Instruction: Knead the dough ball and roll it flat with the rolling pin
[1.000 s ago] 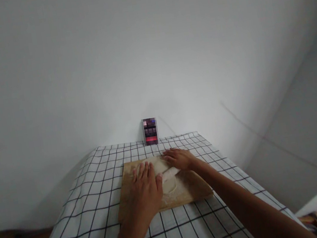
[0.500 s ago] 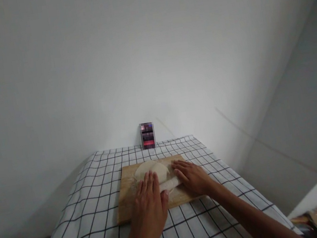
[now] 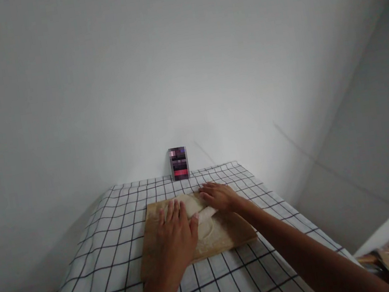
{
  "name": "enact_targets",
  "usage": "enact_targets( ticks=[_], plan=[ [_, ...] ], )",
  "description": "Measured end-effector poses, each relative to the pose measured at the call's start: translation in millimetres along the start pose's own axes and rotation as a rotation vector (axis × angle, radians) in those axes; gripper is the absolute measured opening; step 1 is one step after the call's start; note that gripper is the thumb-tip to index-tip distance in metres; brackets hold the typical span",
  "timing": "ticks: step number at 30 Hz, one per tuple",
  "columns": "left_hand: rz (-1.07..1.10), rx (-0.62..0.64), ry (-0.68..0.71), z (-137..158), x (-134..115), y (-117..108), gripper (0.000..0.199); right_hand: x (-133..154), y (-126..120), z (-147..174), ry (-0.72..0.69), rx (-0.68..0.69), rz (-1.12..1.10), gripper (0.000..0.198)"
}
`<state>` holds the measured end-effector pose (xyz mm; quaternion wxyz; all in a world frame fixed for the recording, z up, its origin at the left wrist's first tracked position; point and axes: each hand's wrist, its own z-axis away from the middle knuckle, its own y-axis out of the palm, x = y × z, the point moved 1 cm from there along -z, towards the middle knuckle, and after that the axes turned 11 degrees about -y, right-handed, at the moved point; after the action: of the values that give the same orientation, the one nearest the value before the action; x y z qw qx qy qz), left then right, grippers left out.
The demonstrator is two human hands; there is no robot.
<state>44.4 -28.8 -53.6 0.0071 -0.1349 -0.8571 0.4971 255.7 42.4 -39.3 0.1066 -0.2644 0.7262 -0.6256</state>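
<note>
Rolling pin (image 3: 207, 214), in the head view, the only one: it lies over the dough (image 3: 189, 205) on a wooden board (image 3: 230, 238), with just a short pale middle stretch showing between the two hands. Its long axis runs mostly crosswise to the person and on a slant, the left part nearer the body, the right part farther out. The left hand (image 3: 175, 224) covers the left part, palm down, fingers outstretched and pointing away from the body, its thumb beside the bare stretch. The right hand (image 3: 220, 196) lies over the right part, fingers extended and pointing leftward, and sits farther from the body than the left. Neither is clenched; both look laid flat on top rather than closed around the pin, though the palms and the pin's ends are hidden, so I cannot tell how firmly they press. Dough shows on both sides of the pin: a smooth pale area beyond it and a thin rounded edge on the near side. The board rests on the tabletop (image 3: 110, 246), which is covered by a checked cloth; at the far edge a small blurred-out upright object (image 3: 179, 164) stands against the wall (image 3: 183, 69).
</note>
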Motion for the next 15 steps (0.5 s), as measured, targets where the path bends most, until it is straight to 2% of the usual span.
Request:
enact_targets(
  ticks=[6, 12, 15],
  plan=[
    [0.001, 0.022, 0.060, 14, -6, -4, 0.061, 15, -4, 40, 0.030, -0.059, 0.035, 0.052],
    [0.053, -0.097, 0.156, 48, -9, -13, 0.063, 37, 1, 94, 0.025, -0.174, 0.009, 0.053],
    [0.065, -0.097, 0.196, 58, -10, -18, 0.066, 42, 6, 113, 0.009, -0.224, -0.019, 0.053]
  ],
)
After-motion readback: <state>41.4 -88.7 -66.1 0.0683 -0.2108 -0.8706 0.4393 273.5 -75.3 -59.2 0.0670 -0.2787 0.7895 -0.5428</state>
